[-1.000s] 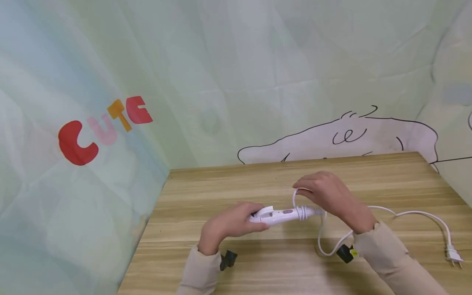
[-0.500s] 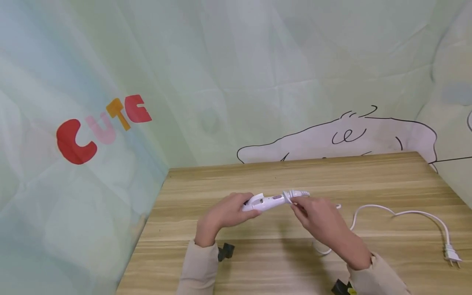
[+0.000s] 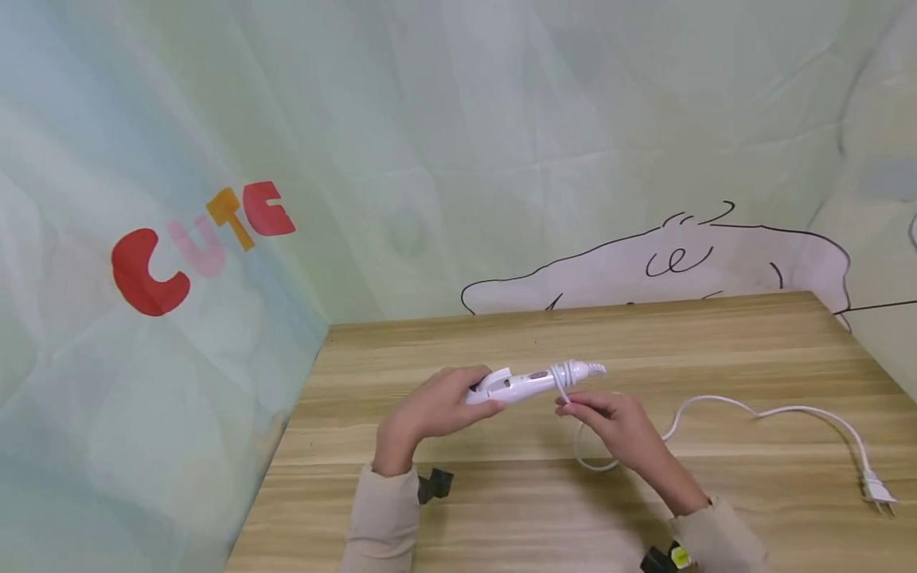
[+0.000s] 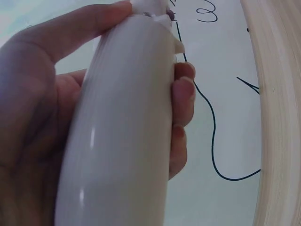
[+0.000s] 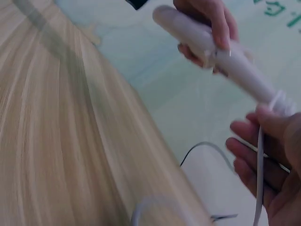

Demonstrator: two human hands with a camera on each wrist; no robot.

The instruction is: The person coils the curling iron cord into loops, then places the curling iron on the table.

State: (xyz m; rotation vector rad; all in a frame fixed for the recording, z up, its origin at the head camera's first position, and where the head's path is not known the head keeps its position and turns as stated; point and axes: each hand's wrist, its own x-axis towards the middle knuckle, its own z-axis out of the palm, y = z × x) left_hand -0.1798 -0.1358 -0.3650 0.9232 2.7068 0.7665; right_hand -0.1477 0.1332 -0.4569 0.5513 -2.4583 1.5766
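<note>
Pinching the white cord between thumb and forefinger, with other fingers loosely bent, the right hand is now at the near side of the white hair iron; one second ago it was at the far side. The left hand curls around the iron from the left, holding it slanted above the table. Cord turns circle its right end. The plug lies at right, as before.

A curtained-off corner, of what building cannot be told: creased pale green cloth hangs behind the wood-grain table, a cartoon outline beyond its far edge, "CUTE" lettering to its left.
</note>
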